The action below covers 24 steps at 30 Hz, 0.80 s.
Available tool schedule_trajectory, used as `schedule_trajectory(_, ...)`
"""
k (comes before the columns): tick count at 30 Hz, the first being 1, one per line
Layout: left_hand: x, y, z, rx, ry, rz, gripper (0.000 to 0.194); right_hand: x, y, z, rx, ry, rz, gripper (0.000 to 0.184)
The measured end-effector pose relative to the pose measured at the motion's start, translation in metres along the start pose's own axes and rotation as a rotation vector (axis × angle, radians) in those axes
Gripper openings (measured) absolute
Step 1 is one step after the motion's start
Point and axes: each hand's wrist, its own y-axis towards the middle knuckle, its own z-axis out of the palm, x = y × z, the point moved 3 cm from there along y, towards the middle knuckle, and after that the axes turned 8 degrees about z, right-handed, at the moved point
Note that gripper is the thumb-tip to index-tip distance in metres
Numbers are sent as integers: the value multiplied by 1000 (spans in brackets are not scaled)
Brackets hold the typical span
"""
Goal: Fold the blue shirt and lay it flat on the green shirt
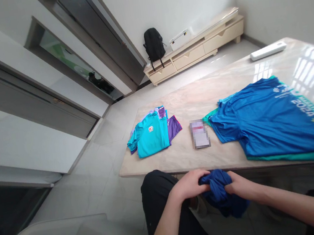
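Below the table's near edge, over my lap, both hands grip a bunched dark blue garment (pixel 222 195). My left hand (pixel 189 184) is closed on its left side, and my right hand (pixel 238 186) is closed on its right side. Part of the cloth hangs down between my knees. On the marble table (pixel 178 103) lies a spread bright blue shirt (pixel 270 122) with white print, on top of a teal one. A folded stack of teal and purple shirts (pixel 152 133) sits at the table's left end.
A blurred small rectangular object (pixel 199 134) lies between the stack and the blue shirt. A white remote-like bar (pixel 268 51) rests at the table's far side. A black backpack (pixel 153 45) sits on a low cream cabinet (pixel 197 48) by the wall.
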Motion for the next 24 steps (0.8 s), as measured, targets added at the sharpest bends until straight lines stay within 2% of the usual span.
schedule_trajectory(3, 4, -1, 1, 18, 9, -38, 65, 7, -5, 2, 32, -25, -20, 20)
schedule_trajectory(6, 10, -3, 2, 97, 37, -110, 79, 11, -9, 6, 54, -121, -35, 21)
schedule_trajectory(9, 12, -5, 3, 146, 45, -98, 84, 10, -13, 8, 39, -254, -49, 23)
schedule_trajectory(13, 7, -5, 2, 28, 45, -24, 73, 2, -11, 4, -85, -442, 3, 32)
schedule_trajectory(15, 0, -4, 2, -27, 24, -8, 65, -2, -7, -1, -138, -518, 51, 28)
schedule_trajectory(18, -12, -2, 3, -46, -41, 50, 61, -4, -2, -7, -177, -561, 70, 22)
schedule_trajectory(21, -22, 1, 4, -59, -115, 109, 61, -1, -3, -9, -154, -578, 34, 22)
schedule_trajectory(24, -26, 2, 5, -64, -143, 140, 65, 10, -11, -7, -172, -672, -114, 31)
